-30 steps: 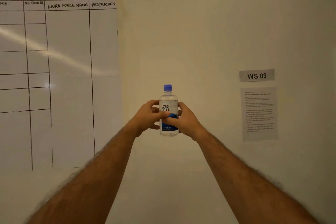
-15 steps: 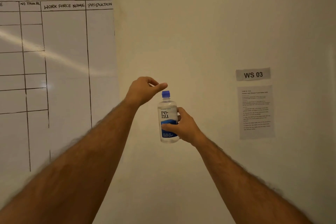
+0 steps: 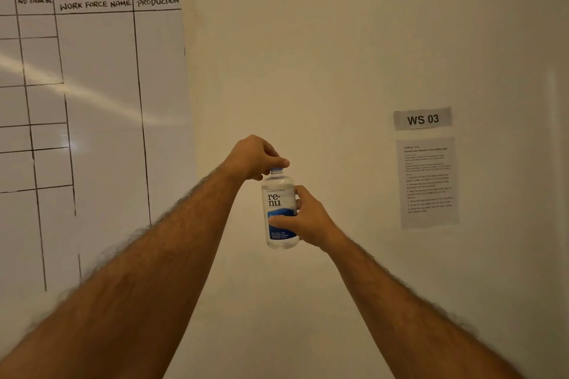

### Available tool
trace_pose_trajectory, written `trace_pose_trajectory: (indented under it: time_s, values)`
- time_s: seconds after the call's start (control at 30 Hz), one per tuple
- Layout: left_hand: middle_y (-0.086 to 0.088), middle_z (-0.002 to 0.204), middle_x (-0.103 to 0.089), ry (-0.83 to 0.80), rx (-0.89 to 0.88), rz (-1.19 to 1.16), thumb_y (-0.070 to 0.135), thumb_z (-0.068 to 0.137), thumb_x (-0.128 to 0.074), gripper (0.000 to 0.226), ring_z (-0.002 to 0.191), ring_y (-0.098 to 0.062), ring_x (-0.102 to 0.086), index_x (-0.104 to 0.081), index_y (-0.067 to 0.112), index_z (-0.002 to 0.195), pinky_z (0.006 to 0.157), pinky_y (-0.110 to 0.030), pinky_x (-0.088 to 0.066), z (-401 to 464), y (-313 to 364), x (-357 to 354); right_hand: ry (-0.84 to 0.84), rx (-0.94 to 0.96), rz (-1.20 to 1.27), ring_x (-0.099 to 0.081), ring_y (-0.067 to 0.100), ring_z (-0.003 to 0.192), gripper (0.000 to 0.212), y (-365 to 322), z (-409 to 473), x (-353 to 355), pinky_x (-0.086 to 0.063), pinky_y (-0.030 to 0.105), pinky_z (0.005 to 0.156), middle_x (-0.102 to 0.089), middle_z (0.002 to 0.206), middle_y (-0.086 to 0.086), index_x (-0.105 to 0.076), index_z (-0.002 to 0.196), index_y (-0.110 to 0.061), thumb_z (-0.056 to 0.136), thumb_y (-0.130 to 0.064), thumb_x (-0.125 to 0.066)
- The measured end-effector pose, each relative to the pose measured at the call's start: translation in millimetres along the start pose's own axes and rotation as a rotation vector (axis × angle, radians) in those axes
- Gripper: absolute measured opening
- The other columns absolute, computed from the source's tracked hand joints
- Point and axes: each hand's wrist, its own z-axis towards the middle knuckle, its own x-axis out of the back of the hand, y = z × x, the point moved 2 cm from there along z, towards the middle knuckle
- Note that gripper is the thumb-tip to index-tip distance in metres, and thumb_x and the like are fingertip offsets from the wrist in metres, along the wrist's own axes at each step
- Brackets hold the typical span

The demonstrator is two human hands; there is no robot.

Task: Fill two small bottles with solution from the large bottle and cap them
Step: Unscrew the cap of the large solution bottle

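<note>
The large clear bottle [image 3: 278,198] with a white and blue "renu" label is held upright in the air in front of a wall. My right hand [image 3: 304,218] grips its lower body from the right side. My left hand [image 3: 255,157] comes down over the top, and its fingers curl round the blue cap [image 3: 276,169], which is mostly hidden under them. No small bottles are in view.
A whiteboard [image 3: 98,120] with a ruled table hangs on the wall at the left. A "WS 03" sign [image 3: 422,119] and a printed instruction sheet [image 3: 428,183] are stuck to the wall at the right.
A second ago both hands held the bottle's body. My left hand let go, rose above the bottle, and now closes on the blue cap. The bottle has sunk slightly.
</note>
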Motion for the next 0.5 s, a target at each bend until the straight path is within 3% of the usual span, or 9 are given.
trace_pose_trajectory:
  time_s: [0.1, 0.23, 0.4, 0.5]
  values:
    - [-0.009, 0.104, -0.071, -0.025, -0.014, -0.059, 0.027, 0.086, -0.071, 0.033, 0.091, -0.021, -0.067, -0.069, 0.005, 0.111, 0.071, -0.029, -0.056, -2, 2, -2, 0.001, -0.012, 0.007, -0.065, 0.02, 0.099, 0.065, 1, 0, 2, -0.057, 0.043, 0.086, -0.059, 0.113, -0.006, -0.043, 0.127, -0.028, 0.075, -0.031, -0.082]
    - [-0.011, 0.106, -0.071, -0.045, -0.009, -0.074, 0.025, 0.087, -0.07, 0.031, 0.093, -0.022, -0.066, -0.069, 0.004, 0.11, 0.071, -0.029, -0.055, -3, 2, -4, 0.001, -0.011, -0.007, -0.065, 0.02, 0.1, 0.066, 2, -2, 3, -0.057, 0.043, 0.087, -0.061, 0.117, -0.003, -0.043, 0.128, -0.027, 0.075, -0.031, -0.082]
    - [-0.006, 0.083, -0.072, 0.039, 0.03, 0.014, 0.044, 0.077, -0.076, 0.036, 0.076, -0.019, -0.069, -0.072, 0.009, 0.083, 0.064, -0.028, -0.057, -2, -6, -7, 0.014, -0.008, -0.026, -0.064, 0.017, 0.096, 0.067, 3, -5, 0, -0.056, 0.039, 0.083, -0.06, 0.115, -0.006, -0.043, 0.127, -0.029, 0.074, -0.034, -0.082]
    - [0.001, 0.067, -0.066, 0.088, 0.069, 0.16, 0.058, 0.073, -0.073, 0.043, 0.057, -0.012, -0.064, -0.067, 0.016, 0.066, 0.052, -0.022, -0.048, -1, -7, -8, 0.026, 0.001, -0.05, -0.063, 0.016, 0.096, 0.068, 4, -7, -3, -0.055, 0.04, 0.085, -0.061, 0.118, -0.003, -0.043, 0.128, -0.028, 0.074, -0.034, -0.082]
